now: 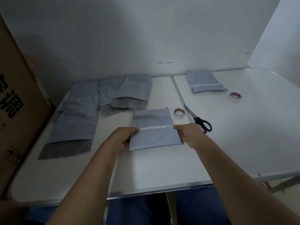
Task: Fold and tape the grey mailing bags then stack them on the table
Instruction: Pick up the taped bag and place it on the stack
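Folded grey bag (154,133) flat on table (162,168), centre, pinched at its edges by left hand (125,138) and right hand (188,135); fingertips hidden beneath. Cardboard box (14,111) cropped left.

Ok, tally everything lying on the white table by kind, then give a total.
Folded, taped grey plastic mailing bags: 2
Unfolded grey mailing bags: about 4, overlapping
White tape rolls: 2
Black-handled scissors: 1
Total: about 9
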{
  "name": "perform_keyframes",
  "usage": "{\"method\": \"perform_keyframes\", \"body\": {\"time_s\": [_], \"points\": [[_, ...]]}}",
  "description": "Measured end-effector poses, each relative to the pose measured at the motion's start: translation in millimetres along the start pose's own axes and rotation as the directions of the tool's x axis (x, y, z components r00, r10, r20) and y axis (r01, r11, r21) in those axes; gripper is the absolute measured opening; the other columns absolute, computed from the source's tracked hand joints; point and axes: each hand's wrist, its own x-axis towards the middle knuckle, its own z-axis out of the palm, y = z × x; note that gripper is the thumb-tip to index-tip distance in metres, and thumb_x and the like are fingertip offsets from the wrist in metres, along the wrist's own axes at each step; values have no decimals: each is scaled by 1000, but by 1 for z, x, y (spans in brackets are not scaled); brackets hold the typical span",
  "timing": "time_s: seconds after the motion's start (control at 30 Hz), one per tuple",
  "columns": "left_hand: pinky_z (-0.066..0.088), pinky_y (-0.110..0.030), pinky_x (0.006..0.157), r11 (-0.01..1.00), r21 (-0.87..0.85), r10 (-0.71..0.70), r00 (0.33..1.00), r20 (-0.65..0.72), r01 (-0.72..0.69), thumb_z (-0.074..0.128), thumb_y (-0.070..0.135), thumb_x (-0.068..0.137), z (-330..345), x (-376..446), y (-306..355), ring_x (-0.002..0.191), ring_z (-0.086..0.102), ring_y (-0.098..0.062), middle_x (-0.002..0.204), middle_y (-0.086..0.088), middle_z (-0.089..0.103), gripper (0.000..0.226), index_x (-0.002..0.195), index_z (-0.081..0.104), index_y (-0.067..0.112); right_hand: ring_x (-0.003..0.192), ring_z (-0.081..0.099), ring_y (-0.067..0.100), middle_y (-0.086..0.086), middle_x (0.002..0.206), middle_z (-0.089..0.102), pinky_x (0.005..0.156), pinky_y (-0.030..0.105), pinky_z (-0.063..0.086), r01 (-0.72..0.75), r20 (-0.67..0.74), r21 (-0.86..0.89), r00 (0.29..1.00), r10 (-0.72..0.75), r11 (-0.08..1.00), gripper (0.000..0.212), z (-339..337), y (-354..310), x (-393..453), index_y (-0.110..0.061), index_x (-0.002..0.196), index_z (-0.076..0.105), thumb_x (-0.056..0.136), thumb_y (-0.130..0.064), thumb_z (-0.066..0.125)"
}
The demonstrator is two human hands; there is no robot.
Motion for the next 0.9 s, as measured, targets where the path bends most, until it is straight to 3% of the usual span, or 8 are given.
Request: {"method": "perform_keyframes", "body": {"time_s": [0.07, 0.13, 0.3, 0.4, 0.53, 0.57, 0.73, 0.9], "points": [[53, -33, 65, 1000, -5, 2, 1000, 0, -2, 67, 13, 89, -1, 0, 0, 74, 61, -23, 86, -12, 65, 11, 89, 61, 4, 71, 65, 21, 18, 92, 69, 70, 29, 57, 1, 29, 33, 1000, -2, 999, 27, -1, -2, -1, 12, 110, 63, 85, 3, 66], [53, -33, 66, 1000, -14, 0, 1000, 1, 0, 67, 14, 89, -1, 0, 0, 75, 61, -23, 87, -12, 65, 12, 91, 61, 4, 73, 67, 21, 15, 88, 70, 63, 27, 58, -18, 60, 39, 998, 15, 999, 23, -2, -4, -4, 9, 108, 63, 86, 3, 66], [54, -37, 72, 999, -31, -20, 1000, 14, 20, 69, 15, 87, -2, -3, 1, 79, 62, -25, 92, -14, 66, 17, 98, 61, 3, 79, 66, 20, 16, 101, 70, 63, 24, 57, -9, 41, -1, 999, 9, 1000, 24, -4, -4, 0, 5, 107, 64, 84, 0, 69], [55, -36, 66, 996, -72, -44, 998, 40, 47, 69, 14, 86, -2, -7, 5, 77, 61, -24, 88, -13, 65, 17, 97, 61, 3, 79, 66, 24, 19, 100, 71, 72, 32, 56, 9, 10, 5, 1000, -9, 1000, 28, -2, -4, 3, 8, 108, 64, 82, -1, 71], [54, -24, 53, 983, -181, -10, 998, 59, 21, 69, 13, 85, 3, -14, 20, 71, 59, -19, 79, -8, 64, 13, 93, 63, 4, 67, 63, 16, 7, 60, 69, 61, 27, 58, -39, 34, 206, 999, 33, 978, 1, -3, -15, -5, 2, 89, 62, 88, 3, 62], [52, -21, 49, 981, -196, 9, 999, 54, 2, 68, 12, 85, 6, -16, 25, 68, 58, -17, 77, -7, 63, 10, 90, 63, 5, 63, 62, 16, 5, 51, 66, 58, 25, 58, -48, 36, 264, 999, 40, 963, 7, -3, -20, -7, 0, 83, 60, 90, 4, 59], [51, -18, 47, 961, -270, 76, 995, 57, -58, 67, 10, 86, 20, -24, 51, 66, 56, -13, 75, -6, 59, 8, 83, 61, 6, 50, 65, 15, 8, 54, 67, 42, 20, 52, -30, 84, 468, 996, -10, 883, 13, -7, -46, -17, -2, 101, 60, 91, 3, 54], [54, -20, 49, 954, -287, 118, 989, 87, -89, 64, 10, 89, 42, -27, 80, 63, 59, -14, 66, -6, 62, 12, 79, 61, 4, 57, 63, 15, 6, 53, 66, 47, 19, 54, 35, 102, 561, 989, -111, 827, 14, -18, -78, -29, -2, 77, 62, 90, 0, 57]]}}
